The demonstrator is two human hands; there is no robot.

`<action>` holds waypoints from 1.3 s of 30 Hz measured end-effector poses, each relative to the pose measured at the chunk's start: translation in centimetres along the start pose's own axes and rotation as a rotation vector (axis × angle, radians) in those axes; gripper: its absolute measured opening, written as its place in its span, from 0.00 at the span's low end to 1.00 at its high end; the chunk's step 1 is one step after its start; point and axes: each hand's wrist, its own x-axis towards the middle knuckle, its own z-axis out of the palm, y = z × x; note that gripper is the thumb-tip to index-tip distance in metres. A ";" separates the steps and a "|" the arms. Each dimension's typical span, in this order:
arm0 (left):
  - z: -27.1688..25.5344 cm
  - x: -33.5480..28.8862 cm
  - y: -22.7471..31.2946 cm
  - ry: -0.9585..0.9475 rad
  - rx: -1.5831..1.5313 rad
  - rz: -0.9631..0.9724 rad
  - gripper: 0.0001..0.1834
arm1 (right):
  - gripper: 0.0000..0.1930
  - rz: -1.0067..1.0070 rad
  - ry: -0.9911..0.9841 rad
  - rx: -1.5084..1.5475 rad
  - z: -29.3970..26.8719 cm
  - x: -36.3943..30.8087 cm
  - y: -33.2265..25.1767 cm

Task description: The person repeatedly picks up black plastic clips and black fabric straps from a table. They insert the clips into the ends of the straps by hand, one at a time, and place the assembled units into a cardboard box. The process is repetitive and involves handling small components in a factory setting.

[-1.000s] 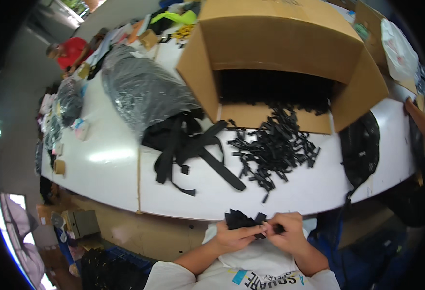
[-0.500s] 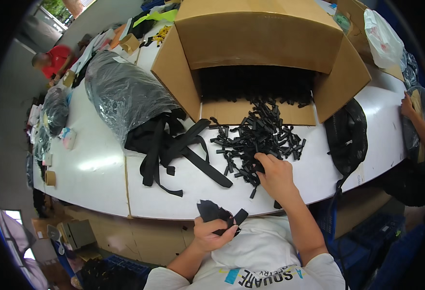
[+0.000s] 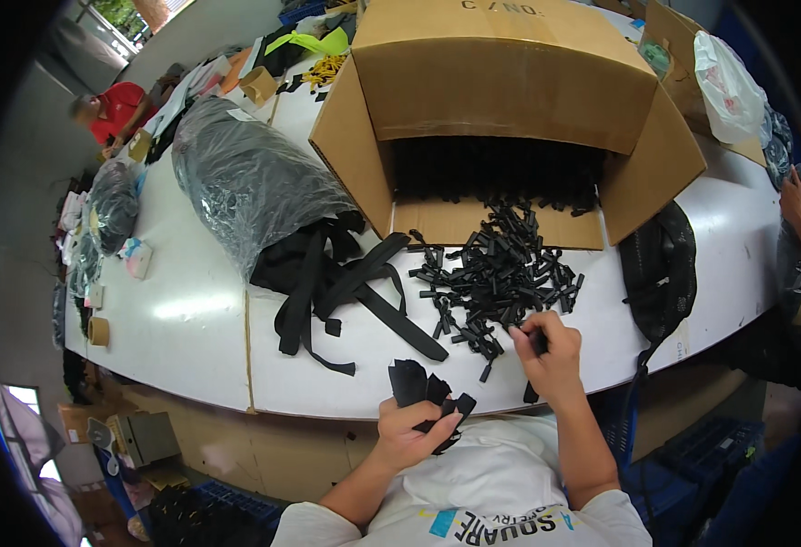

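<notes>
Black pieces [image 3: 499, 272]: Small, dark, toggle-like parts lie heaped on the tabletop [image 3: 177, 356], spread out from the near mouth of the cardboard box [image 3: 510, 96].
Right hand [image 3: 553, 356]: On the near side of the box, at the heap's lower edge, the fingers curl tightly around a small dark piece [image 3: 538, 343], most of it hidden.
Left hand [image 3: 408, 432]: Farther out in front of the box, close to the wearer's white shirt [image 3: 510, 469], the fingers grip a bunch of black strips [image 3: 409, 378], ends fanned upward.
Progress: Work appears well short of complete. One handful is gathered at left; the heap before the box and the dark mass [image 3: 501, 166] inside it look like the larger share left. How many pieces are finished cannot be told.
Black straps [image 3: 400, 322]: Wide bands lie crossed in front of the box's left flap, beside the heap.
Plastic-wrapped bundle [image 3: 245, 178]: Left of the box, dark fabric emerging from its near end.
Black bag [image 3: 660, 273]: Just right of the box.
Others present: A co-worker in red [image 3: 119, 114], far left of the box; another person's arm [image 3: 794, 210], well to its right.
</notes>
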 end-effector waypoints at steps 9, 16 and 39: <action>2.0 2.4 0.6 -0.012 -0.099 0.061 0.08 | 0.06 0.279 0.045 0.669 -2.0 -3.3 -2.0; 2.9 2.6 0.6 -0.060 0.006 0.057 0.12 | 0.05 0.308 0.092 0.955 -1.9 -4.6 -1.5; 4.3 1.7 0.4 -0.091 0.137 0.136 0.12 | 0.07 0.124 -0.140 0.925 -1.2 -6.3 -1.0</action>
